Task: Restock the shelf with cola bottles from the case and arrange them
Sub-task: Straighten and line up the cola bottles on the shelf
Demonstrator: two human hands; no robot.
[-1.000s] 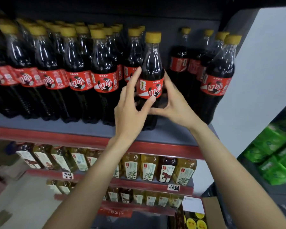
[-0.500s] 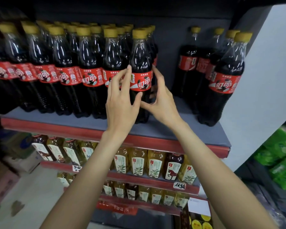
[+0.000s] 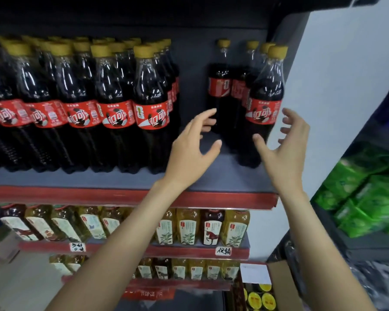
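Cola bottles with yellow caps and red labels stand on the grey top shelf (image 3: 211, 176). A packed block fills the left, ending in a front bottle (image 3: 152, 104). A gap separates it from a small right group, led by a front bottle (image 3: 265, 102). My left hand (image 3: 189, 151) hovers in the gap with fingers spread, holding nothing. My right hand (image 3: 285, 147) is open to the right of that front bottle, fingers loosely curved, not touching it. The cardboard case (image 3: 276, 286) with yellow-capped bottles sits at the bottom right.
Lower shelves (image 3: 189, 250) hold tea and juice bottles with handwritten price tags. A white side panel (image 3: 335, 97) bounds the top shelf on the right. Green packages (image 3: 368, 194) fill a neighbouring rack at the right.
Both hands have let go of the bottle they set at the end of the left block and have moved right, toward the small right-hand group. The view has also shifted.
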